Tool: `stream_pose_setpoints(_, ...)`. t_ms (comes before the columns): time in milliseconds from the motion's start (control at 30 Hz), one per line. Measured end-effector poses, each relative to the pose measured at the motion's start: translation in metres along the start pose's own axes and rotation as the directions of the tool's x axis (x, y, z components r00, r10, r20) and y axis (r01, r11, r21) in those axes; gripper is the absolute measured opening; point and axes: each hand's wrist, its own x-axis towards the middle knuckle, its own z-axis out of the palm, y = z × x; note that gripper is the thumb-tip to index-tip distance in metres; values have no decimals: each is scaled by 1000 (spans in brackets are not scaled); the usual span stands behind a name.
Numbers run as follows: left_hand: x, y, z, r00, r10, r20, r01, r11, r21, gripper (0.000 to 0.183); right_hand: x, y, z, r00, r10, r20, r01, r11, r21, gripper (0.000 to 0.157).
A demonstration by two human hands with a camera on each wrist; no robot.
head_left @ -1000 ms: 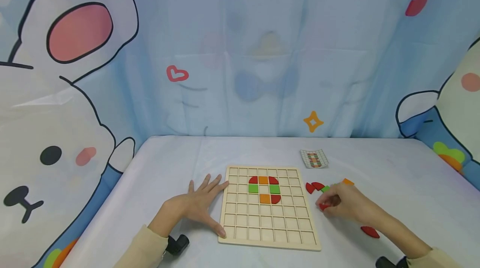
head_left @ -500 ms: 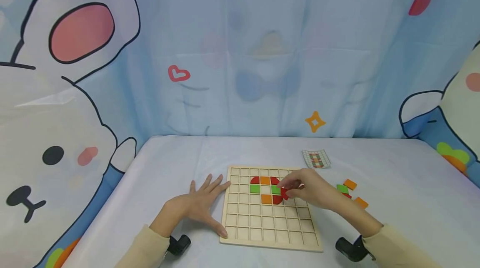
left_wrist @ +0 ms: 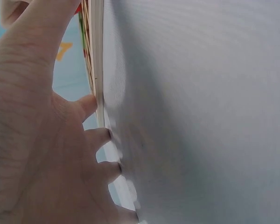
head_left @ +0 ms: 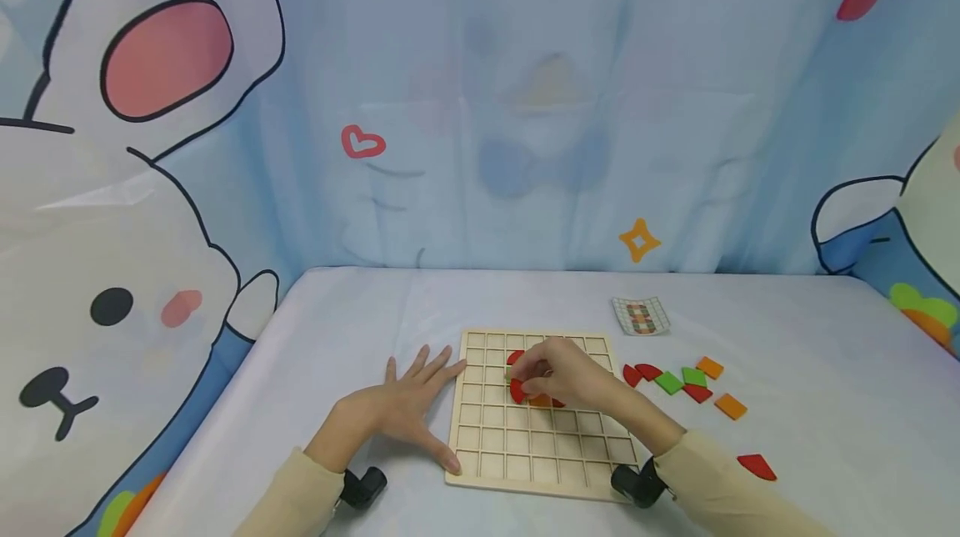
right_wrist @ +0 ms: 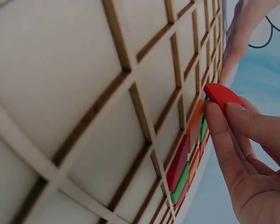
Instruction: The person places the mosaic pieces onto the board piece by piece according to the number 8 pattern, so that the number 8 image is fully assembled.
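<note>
Red quarter-circle tile (head_left: 517, 391): lower centre of the head frame, over the gridded wooden board (head_left: 517, 441), just left of the orange square tile (head_left: 540, 400). The right hand (head_left: 566, 376), the nearer, pinches it, tile leftward of the palm; board contact cannot be confirmed. The left hand (head_left: 405, 410), fingers spread, touches the board's left edge.

RH (head_left: 564, 373) pinching red pc (head_left: 517, 392), LH (head_left: 403, 406) touching bd (head_left: 514, 465)
</note>
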Motion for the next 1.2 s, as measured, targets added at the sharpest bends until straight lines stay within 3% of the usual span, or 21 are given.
stream_pose_setpoints(367, 0, 0, 0, 1000, 7, -12, -7, 1000, 4, 128, 7, 0, -1, 999, -48, 24, 50, 995, -85, 16)
stream_pose_setpoints(767, 1, 1, 0, 1000, 0, -3, 0, 1000, 7, 127, 12, -5, -3, 993, -9, 114, 23, 992, -124, 19)
stream_pose_setpoints(1200, 0, 1, 0, 1000, -4, -2, 4, 1000, 9, 127, 14, -11, 4, 992, -51, 118, 76, 973, -216, 21)
